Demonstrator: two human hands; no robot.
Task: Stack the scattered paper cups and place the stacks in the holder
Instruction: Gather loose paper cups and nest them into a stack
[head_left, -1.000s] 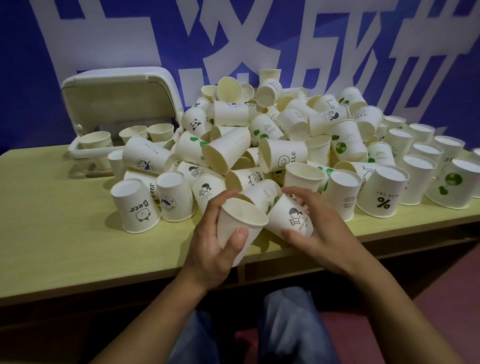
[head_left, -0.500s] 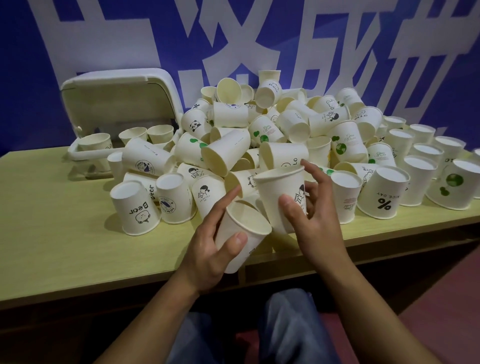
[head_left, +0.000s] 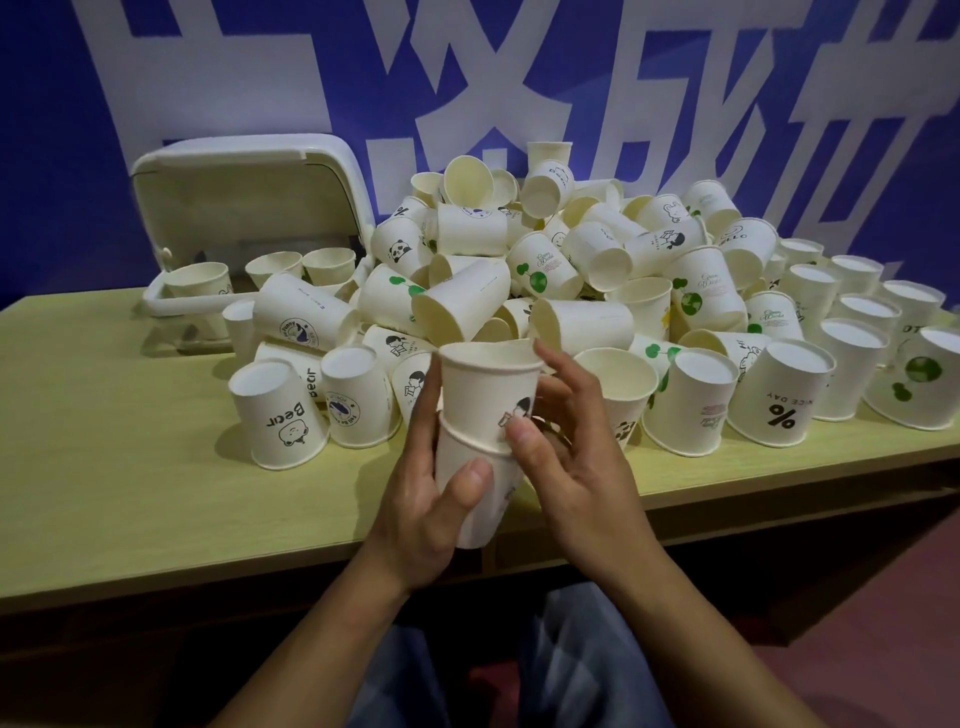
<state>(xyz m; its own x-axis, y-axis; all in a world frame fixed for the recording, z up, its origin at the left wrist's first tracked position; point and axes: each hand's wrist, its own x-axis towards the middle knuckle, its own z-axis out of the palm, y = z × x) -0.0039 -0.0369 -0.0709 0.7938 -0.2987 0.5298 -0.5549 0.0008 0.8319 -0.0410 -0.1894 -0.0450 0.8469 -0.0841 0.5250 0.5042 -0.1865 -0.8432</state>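
Fingers first: we see the left hand (head_left: 423, 512) wrapped round the lower cup (head_left: 475, 499), thumb pressed across its front, fingers curled behind. Our eyes go to the right hand (head_left: 569, 452), thumb and fingertips pinching the upper cup (head_left: 491, 392), the one with a small cartoon figure, which sits upright and partly nested in the lower one. We find the pair held above the near edge of the pale green table (head_left: 130, 467), just in front of the big pile of paper cups (head_left: 545, 270). We spot the white holder (head_left: 249, 208) back left, lid raised, a few cups in its tray. Nearby stand the upside-down "Bear" cup (head_left: 280, 415) and "%" cup (head_left: 779, 395).
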